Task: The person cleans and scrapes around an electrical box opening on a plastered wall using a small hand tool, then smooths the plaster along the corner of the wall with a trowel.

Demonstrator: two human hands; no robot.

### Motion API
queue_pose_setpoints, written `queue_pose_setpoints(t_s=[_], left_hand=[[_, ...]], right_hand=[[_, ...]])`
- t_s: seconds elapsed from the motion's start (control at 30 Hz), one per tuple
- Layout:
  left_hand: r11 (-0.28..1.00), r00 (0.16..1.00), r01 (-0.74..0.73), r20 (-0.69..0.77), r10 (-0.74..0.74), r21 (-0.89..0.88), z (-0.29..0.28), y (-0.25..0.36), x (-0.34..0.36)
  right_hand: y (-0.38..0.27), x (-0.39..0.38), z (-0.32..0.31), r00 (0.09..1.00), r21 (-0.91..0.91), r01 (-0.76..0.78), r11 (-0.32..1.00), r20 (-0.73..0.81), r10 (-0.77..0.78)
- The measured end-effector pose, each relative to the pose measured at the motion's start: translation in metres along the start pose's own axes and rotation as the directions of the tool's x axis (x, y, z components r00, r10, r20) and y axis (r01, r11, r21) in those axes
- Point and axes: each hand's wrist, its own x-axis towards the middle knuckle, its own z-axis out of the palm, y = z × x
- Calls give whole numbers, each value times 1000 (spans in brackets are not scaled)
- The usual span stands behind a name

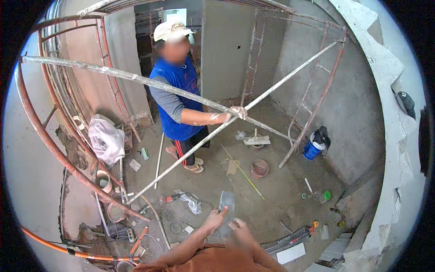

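In front of my body a flat grey plastering trowel (pixel 227 201) stands with its blade tilted upward; its handle is hidden. My left hand (pixel 215 221) is closed on its left side, one finger lying against the blade. At the lower right edge of the blade, my right hand (pixel 240 228) has its fingers curled in against it. Ahead stands a person in a blue vest (pixel 174 109) and a light cap, one plaster-smeared hand (pixel 236 113) gripping the crossed scaffold braces (pixel 199 97).
Rusty scaffold frames (pixel 38 122) surround the work area. On the floor are a bucket (pixel 259 168), a hawk-like board (pixel 257 140), a yellow-green strip (pixel 242 171), a red power tool (pixel 170 198) and a blue jug (pixel 313 147). Broken wall edge (pixel 393 154) runs along the right.
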Motion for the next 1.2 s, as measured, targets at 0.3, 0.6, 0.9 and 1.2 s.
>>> queue_pose_setpoints(t_s=[0.3, 0.6, 0.9, 1.2], left_hand=[[982, 992, 119, -24, -123, -147, 0, -17, -1], [986, 986, 154, -56, -158, -62, 0, -9, -1], [966, 995, -98, -57, 87, -238, 9, -33, 14], [912, 1000, 27, 1, -29, -408, 11, -44, 24]], right_hand=[[-4, -9, 4, 992, 114, -95, 989, -75, 104], [14, -4, 2, 983, 161, -26, 987, -173, 54], [-11, -17, 13, 985, 249, -93, 964, 162, 53], [16, -5, 6, 967, 415, -253, 874, 133, 217]])
